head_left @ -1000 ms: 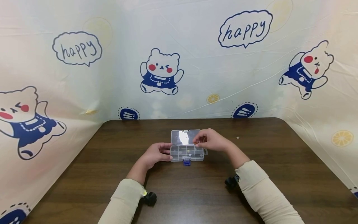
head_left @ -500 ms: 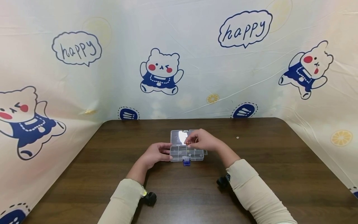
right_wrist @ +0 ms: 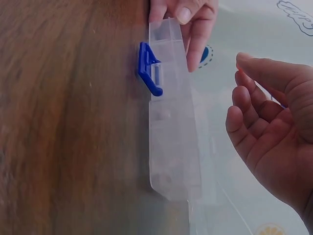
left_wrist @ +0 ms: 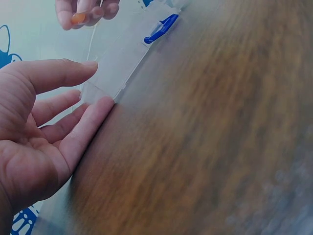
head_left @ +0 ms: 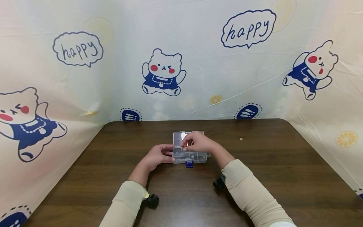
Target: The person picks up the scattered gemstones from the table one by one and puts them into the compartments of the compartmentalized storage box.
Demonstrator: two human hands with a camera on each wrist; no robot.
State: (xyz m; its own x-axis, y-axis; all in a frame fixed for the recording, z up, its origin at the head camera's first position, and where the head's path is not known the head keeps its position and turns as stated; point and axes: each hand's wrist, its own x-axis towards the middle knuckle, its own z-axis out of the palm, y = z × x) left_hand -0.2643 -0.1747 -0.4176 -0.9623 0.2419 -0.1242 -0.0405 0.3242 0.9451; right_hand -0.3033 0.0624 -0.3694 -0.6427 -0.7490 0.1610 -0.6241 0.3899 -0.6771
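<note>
A clear plastic compartment box [head_left: 178, 159] sits on the table, its lid [head_left: 177, 137] swung back and a blue latch [head_left: 189, 164] at its front. My left hand [head_left: 155, 156] holds the box's left end, thumb and fingers around the short side. My right hand [head_left: 198, 143] is over the box's back middle, pinching a small orange bead [left_wrist: 78, 18] between thumb and fingertips. Several pale little pieces [head_left: 192, 157] lie in compartments at the middle and right. The right hand covers part of the lid and the back row in the head view.
One small pale bead [head_left: 241, 139] lies on the brown wooden table [head_left: 269, 164], right of the box. Behind the table hangs a printed cloth [head_left: 198, 72] with bears. Both wrists wear small black cameras, the left camera [head_left: 153, 201] hanging low over the table.
My right hand has moved left across the box with the orange bead, from its right side to its left-middle. The left hand and the box have stayed put.
</note>
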